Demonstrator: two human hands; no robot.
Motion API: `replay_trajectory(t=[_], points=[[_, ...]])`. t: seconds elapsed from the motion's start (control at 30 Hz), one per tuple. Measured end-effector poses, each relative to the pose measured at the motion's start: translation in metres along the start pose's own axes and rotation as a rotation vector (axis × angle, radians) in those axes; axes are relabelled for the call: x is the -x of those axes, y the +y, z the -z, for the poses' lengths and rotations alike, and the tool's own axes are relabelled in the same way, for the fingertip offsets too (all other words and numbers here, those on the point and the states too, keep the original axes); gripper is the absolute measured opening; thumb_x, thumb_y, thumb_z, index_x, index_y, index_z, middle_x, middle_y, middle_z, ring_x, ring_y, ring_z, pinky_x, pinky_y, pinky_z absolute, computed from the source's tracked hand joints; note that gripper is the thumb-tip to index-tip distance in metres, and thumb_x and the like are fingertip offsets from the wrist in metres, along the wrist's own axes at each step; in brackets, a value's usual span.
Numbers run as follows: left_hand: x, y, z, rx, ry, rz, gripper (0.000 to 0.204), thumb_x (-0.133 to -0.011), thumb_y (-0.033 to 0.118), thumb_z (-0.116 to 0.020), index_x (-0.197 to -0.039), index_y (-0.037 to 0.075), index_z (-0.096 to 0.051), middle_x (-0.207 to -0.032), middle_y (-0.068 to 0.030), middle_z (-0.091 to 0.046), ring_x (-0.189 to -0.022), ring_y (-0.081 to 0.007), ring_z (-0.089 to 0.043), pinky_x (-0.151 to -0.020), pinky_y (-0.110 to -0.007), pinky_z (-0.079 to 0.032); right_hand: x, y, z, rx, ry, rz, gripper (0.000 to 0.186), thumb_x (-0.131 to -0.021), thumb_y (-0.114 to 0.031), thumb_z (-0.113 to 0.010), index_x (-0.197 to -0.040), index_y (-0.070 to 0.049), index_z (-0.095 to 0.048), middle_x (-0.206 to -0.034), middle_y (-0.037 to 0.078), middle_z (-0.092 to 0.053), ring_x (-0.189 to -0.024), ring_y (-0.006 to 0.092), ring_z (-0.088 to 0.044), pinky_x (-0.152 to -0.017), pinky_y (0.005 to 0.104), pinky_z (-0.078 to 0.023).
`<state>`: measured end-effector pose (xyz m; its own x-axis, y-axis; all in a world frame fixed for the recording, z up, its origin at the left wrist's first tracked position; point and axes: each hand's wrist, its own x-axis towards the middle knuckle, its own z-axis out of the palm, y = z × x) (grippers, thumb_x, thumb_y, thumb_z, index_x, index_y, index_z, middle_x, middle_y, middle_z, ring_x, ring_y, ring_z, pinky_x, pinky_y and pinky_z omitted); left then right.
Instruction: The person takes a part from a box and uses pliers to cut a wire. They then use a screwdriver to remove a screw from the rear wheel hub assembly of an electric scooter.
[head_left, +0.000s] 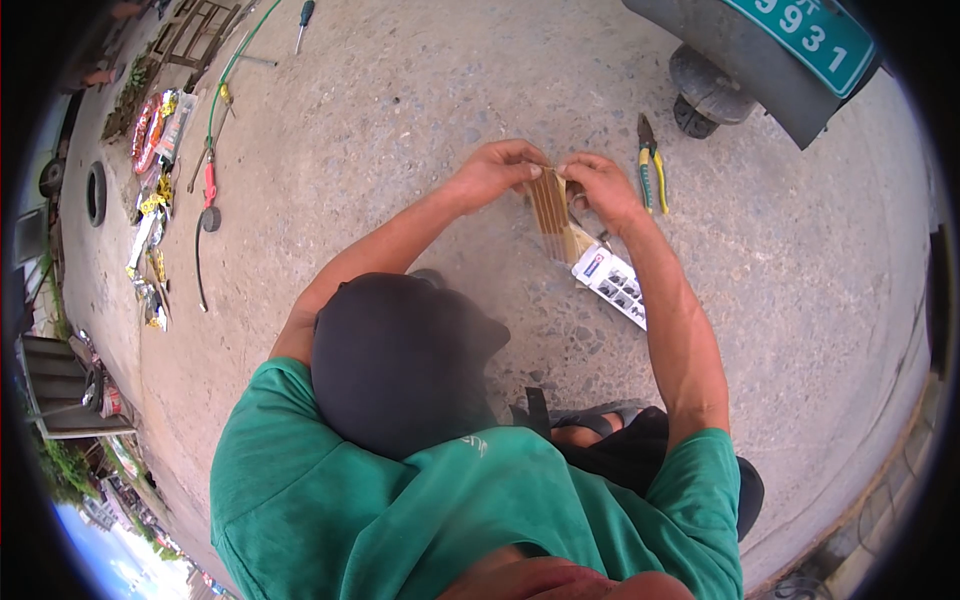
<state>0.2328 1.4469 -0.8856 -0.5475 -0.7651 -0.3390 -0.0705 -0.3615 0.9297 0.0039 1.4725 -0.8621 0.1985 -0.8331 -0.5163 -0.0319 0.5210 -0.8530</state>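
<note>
Between my two hands is a sheet of brown tire plug strips point(550, 208) in clear film, lying side by side. My left hand point(490, 175) pinches its upper edge from the left. My right hand point(603, 185) is closed at the upper right corner, its fingertips close to the left ones. Below the strips, a white cardboard box point(612, 283) with small printed pictures lies on the ground, partly covered by my right forearm. A small curved dark item shows beside my right hand, too small to name. Pliers point(652, 168) with green and yellow handles lie right of that hand.
At the upper right stands a vehicle's dark rear mudguard point(740, 45) with a green plate. To the left lie a red-handled tire inflator point(210, 190) on a green hose point(222, 85), shiny wrappers point(150, 235) and a tire point(96, 194). A screwdriver point(304, 25) lies far ahead.
</note>
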Motion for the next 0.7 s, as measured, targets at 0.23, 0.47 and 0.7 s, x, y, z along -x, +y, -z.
replay_trajectory(t=[0.23,0.47,0.7], points=[[-0.001,-0.001,-0.006,-0.005,0.045,-0.019,0.021,-0.096,0.012,-0.069,-0.116,0.005,-0.071,-0.100,-0.0017,-0.073,-0.089,-0.0117,-0.065,-0.078,-0.029,-0.054,0.007,-0.005,-0.001,-0.112,-0.063,-0.117,0.009,-0.093,-0.015,-0.065,-0.092,-0.006,-0.066,-0.078,0.001,-0.063,-0.066,0.0097,-0.061,-0.059,0.0234,-0.049],[-0.001,0.001,-0.010,-0.380,0.273,-0.171,0.020,-0.092,0.010,-0.076,-0.108,0.002,-0.068,-0.096,-0.0037,-0.070,-0.090,-0.0134,-0.066,-0.082,-0.030,-0.055,0.005,0.001,-0.007,-0.263,-0.022,-0.133,0.011,-0.095,-0.011,-0.065,-0.095,0.000,-0.064,-0.080,0.006,-0.064,-0.067,0.0125,-0.062,-0.059,0.0245,-0.052],[0.006,0.024,-0.024,-0.351,0.239,-0.092,0.022,-0.090,0.011,-0.078,-0.106,0.000,-0.066,-0.102,-0.0070,-0.070,-0.098,-0.0170,-0.069,-0.087,-0.031,-0.056,0.005,0.003,-0.012,-0.261,0.043,-0.155,0.015,-0.095,-0.012,-0.068,-0.099,0.002,-0.066,-0.086,0.009,-0.069,-0.073,0.0160,-0.068,-0.064,0.0261,-0.057]])
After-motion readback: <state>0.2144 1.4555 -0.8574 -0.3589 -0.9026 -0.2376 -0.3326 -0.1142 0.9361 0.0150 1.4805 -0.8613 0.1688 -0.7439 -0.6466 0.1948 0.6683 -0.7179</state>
